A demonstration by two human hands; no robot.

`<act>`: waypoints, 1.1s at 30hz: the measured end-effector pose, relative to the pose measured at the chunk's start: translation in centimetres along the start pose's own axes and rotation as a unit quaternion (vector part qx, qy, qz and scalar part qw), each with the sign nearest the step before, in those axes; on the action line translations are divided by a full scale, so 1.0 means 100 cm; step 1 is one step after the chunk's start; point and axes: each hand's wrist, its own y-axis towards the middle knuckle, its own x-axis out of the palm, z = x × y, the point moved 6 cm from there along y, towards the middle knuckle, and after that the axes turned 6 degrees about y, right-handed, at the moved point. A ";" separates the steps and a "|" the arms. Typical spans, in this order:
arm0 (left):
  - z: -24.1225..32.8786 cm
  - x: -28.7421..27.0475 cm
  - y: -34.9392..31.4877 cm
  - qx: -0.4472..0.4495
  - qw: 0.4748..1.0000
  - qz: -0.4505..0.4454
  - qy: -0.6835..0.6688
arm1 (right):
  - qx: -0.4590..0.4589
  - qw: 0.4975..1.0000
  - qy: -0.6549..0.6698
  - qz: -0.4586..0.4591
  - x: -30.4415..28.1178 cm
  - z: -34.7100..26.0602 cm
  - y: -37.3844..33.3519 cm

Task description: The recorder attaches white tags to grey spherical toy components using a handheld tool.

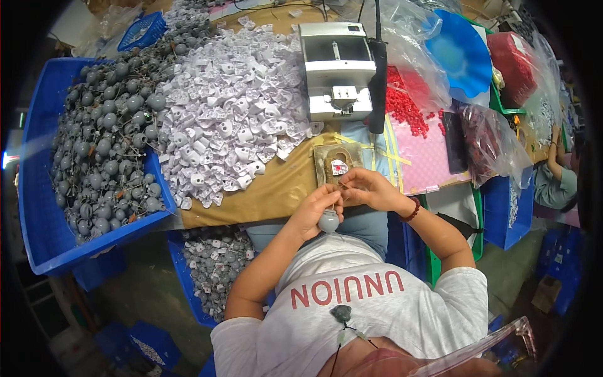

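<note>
At the table's front edge my left hand is closed with its fingers pinched, and a round grey ball-shaped part with what looks like a thin stem hangs just under the fingertips. My right hand meets it from the right, thumb and forefinger pressed together; whatever they pinch is too small to make out. Right beyond the fingertips, a small white plastic piece with a red centre sits in the recess of a brownish block.
A white and grey bench machine stands behind the block. To the left are a heap of white plastic pieces and a blue bin of grey balls. Red parts, a dark phone and plastic bags lie rightward. Another person sits far right.
</note>
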 end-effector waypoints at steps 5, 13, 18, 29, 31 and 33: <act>0.022 -0.013 -0.012 0.101 0.974 0.055 0.196 | 0.047 0.996 -0.035 0.072 -0.015 -0.010 0.003; 0.041 0.009 -0.024 0.336 0.693 0.170 0.614 | -0.218 0.789 -0.569 0.078 0.007 -0.044 0.019; 0.037 0.011 -0.019 0.347 0.657 0.151 0.652 | -0.218 0.730 -0.647 0.037 0.011 -0.039 0.024; 0.049 0.009 -0.020 0.335 0.593 0.194 0.706 | -0.207 0.696 -0.688 -0.008 0.020 -0.022 0.009; 0.052 0.020 -0.018 0.351 0.517 0.226 0.747 | -0.235 0.696 -0.679 0.008 0.020 -0.026 0.007; 0.047 0.027 -0.010 0.359 0.454 0.234 0.781 | -0.255 0.729 -0.634 0.032 0.013 -0.033 0.007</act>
